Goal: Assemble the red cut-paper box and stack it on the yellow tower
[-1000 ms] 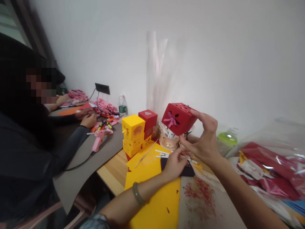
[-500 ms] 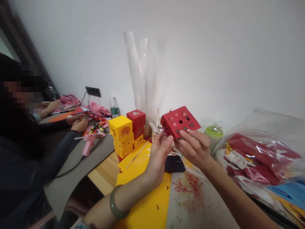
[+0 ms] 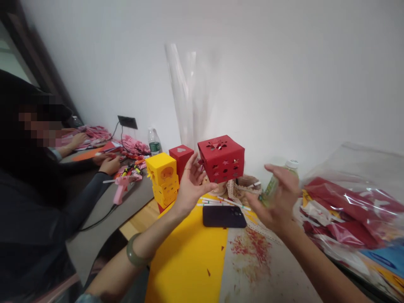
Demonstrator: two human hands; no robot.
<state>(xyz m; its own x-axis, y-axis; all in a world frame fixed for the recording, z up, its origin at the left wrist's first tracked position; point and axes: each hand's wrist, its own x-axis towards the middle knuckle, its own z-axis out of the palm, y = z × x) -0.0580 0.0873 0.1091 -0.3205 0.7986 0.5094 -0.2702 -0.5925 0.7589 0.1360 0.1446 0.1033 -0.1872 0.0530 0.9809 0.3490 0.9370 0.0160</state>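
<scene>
A red paper box (image 3: 222, 164) with star and petal cut-outs sits upright at the back middle of the table, seemingly on top of a pale cup-like thing partly hidden beneath it. Beside its left face is my left hand (image 3: 191, 187), fingers spread and curved, holding nothing; whether the fingertips touch the box I cannot tell. My right hand (image 3: 280, 198), somewhat blurred, is open and apart from the box, in front of a bottle of yellow-green drink (image 3: 293, 165). Near the hands lie a dark phone (image 3: 221, 216), several thin white sticks (image 3: 235, 204) and yellow card (image 3: 186, 261).
Yellow boxes (image 3: 162, 176) and another red box (image 3: 181, 158) stand at left. A clear plastic bag (image 3: 353, 206) holds red material at right. Further left, a co-worker's hand (image 3: 109, 163) is near a pink glue gun (image 3: 120, 189). Clear plastic film (image 3: 183, 97) stands against the wall.
The red box has been let go and now stands level, farther left. My right hand has moved right, away from it. My left hand has opened and shifted left.
</scene>
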